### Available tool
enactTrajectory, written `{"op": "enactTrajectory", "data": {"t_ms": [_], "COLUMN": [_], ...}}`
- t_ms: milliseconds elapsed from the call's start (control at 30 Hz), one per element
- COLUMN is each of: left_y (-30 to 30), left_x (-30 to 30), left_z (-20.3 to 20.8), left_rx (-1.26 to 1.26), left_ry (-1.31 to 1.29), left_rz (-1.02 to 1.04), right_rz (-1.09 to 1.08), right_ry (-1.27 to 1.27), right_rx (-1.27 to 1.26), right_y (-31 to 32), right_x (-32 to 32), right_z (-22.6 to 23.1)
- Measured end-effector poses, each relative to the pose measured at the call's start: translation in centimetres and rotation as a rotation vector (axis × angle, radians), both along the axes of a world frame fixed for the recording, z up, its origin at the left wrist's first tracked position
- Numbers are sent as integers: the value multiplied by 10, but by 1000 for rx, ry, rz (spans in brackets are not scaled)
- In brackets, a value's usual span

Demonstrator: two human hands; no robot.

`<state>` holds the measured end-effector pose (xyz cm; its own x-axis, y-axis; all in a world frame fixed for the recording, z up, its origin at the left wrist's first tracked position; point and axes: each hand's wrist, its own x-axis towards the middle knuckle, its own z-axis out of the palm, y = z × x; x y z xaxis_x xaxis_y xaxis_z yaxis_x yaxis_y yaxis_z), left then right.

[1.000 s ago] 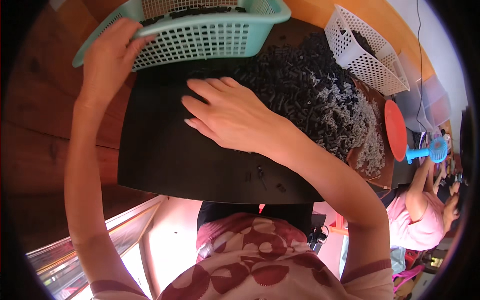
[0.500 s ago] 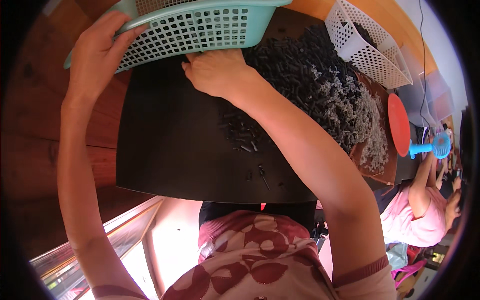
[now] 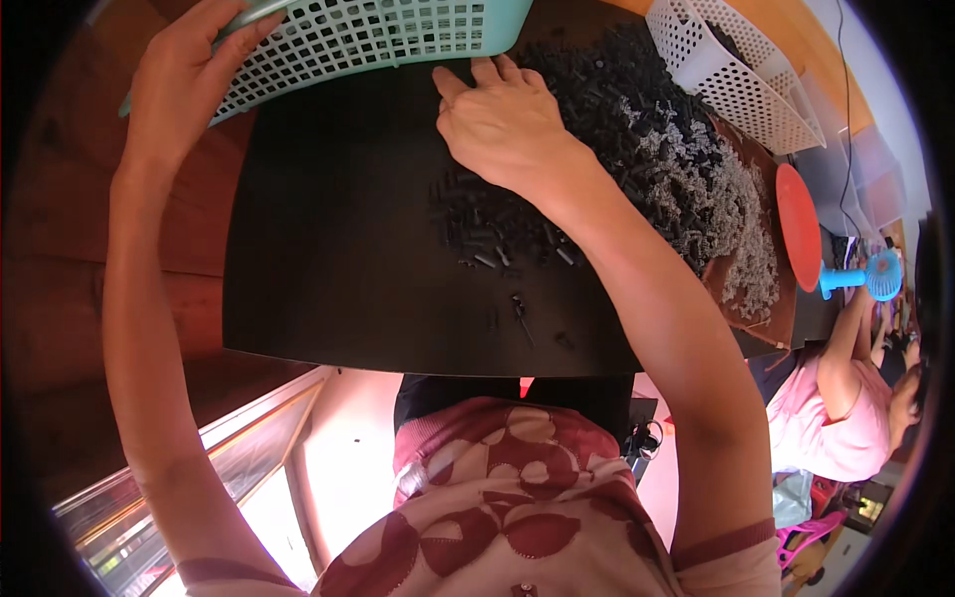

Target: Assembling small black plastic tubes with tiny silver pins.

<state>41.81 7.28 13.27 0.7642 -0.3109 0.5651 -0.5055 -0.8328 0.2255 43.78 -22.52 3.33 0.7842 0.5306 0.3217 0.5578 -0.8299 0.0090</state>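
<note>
One firm grip seemingly suited the left hand (image 3: 189, 80), holding a mint-green latticed plastic basket (image 3: 393, 40), upper left; the right hand (image 3: 507, 124) splayed.

From where I stand, no readable text, labels, numbers or signs.
</note>
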Motion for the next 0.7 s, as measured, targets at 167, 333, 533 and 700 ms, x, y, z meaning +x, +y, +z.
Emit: {"op": "enactTrajectory", "data": {"t_ms": [167, 333, 533, 700], "left_y": [-2, 12, 10, -13], "left_x": [1, 8, 5, -6], "left_z": [3, 3, -2, -28], "left_rx": [-5, 12, 6, 63], "left_ry": [13, 24, -48, -138], "left_rz": [-19, -4, -30, 47], "right_rz": [-39, -59, -8, 36], "right_ry": [-54, -59, -118, -138], "right_rx": [-21, -75, -72, -52], "right_y": [-18, -26, -35, -42], "right_x": [-9, -16, -18, -17], "right_z": [1, 7, 9, 8]}}
